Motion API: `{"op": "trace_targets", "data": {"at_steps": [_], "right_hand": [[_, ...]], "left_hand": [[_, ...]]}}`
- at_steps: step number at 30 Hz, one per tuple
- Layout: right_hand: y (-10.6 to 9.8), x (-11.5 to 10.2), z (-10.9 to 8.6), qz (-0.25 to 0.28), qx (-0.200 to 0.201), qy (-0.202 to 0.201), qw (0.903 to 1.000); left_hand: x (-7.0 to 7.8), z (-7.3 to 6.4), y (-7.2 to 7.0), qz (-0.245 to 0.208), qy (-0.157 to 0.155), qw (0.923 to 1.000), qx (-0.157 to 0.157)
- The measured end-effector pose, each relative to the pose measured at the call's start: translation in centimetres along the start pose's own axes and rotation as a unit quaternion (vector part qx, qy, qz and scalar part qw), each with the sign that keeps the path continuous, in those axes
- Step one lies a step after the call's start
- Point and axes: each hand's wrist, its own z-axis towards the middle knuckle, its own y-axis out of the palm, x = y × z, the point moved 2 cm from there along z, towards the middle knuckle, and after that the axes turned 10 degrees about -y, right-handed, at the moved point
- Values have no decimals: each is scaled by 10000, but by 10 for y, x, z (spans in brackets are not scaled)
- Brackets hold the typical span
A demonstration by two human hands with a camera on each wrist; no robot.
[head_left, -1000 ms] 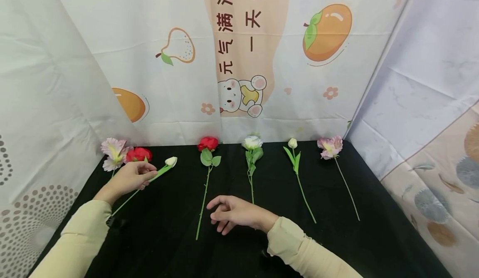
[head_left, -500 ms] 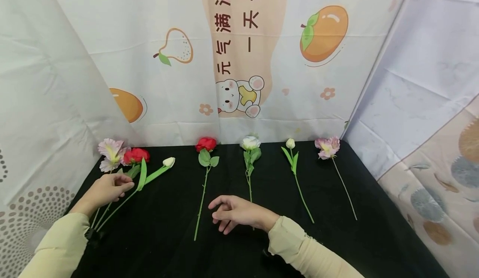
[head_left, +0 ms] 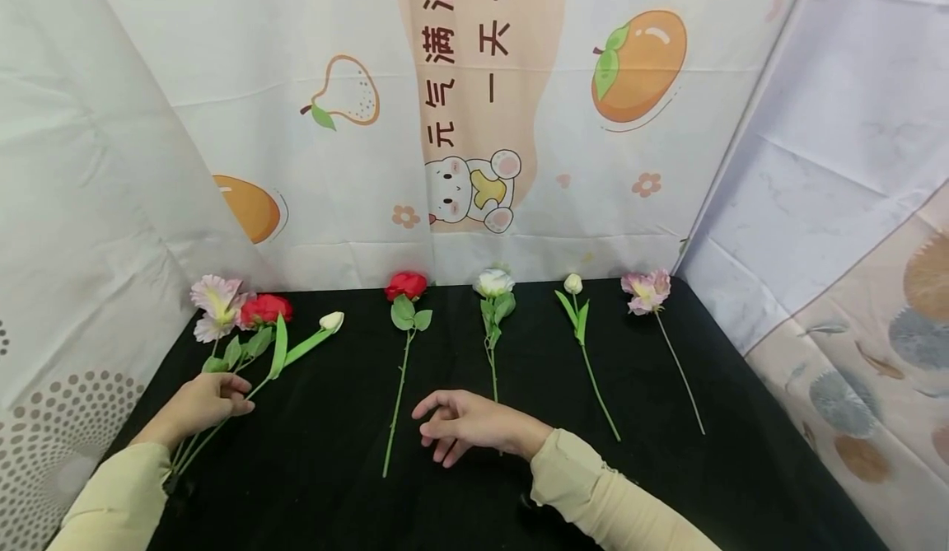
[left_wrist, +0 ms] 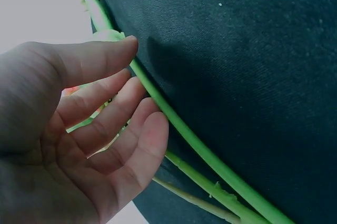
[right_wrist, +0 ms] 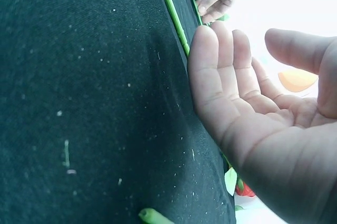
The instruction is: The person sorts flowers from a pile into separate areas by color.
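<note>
Your left hand (head_left: pixel 203 401) rests loosely, fingers uncurled, on the bunched stems (left_wrist: pixel 200 150); right hand (head_left: pixel 467 423) hovers relaxed, holding nothing.

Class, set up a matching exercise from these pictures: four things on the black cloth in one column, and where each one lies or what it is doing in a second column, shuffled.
1. left hand
2. right hand
3. lone pink flower
4. lone red rose

a. farthest right in the row
b. hovers open, holding nothing
c. lies just left of the white rose
d. rests on bunched stems

Pairs: 1-d, 2-b, 3-a, 4-c
</note>
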Motion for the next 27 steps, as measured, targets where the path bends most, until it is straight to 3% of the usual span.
{"op": "trace_targets", "data": {"at_steps": [10,16,27], "right_hand": [[0,0,1,41,-111,24,9999],[-1,3,0,43,-133,38,9999],[1,6,1,61,-246,-17,9997]], "left_hand": [[-1,1,6,-744,-402,9956,-412],[-2,6,11,-837,-502,9943,-426],[0,1,14,-1041,-548,9920,-456]]}}
